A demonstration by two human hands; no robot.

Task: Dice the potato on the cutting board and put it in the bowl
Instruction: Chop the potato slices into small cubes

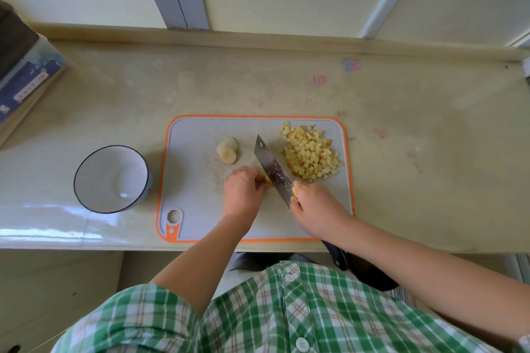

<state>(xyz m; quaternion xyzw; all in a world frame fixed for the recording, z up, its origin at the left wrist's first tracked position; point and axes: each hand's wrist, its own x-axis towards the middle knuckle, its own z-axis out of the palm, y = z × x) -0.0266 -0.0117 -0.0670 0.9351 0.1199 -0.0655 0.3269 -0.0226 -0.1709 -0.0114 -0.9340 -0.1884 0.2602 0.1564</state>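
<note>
Head view: bowl stands on the desk, at nine o'clock from the cutting board. Potato slices lie at the board's eleven o'clock. Left hand fingers curl on a mostly hidden potato piece. Right hand grips the knife, its handle largely covered. Dice are heaped at two o'clock.

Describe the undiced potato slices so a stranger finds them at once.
Find the grey, orange-rimmed cutting board on the beige counter. Left of the steel cleaver blade lie pale round stacked potato slices, whole discs, unlike the yellow cubes heaped right of it.
</note>
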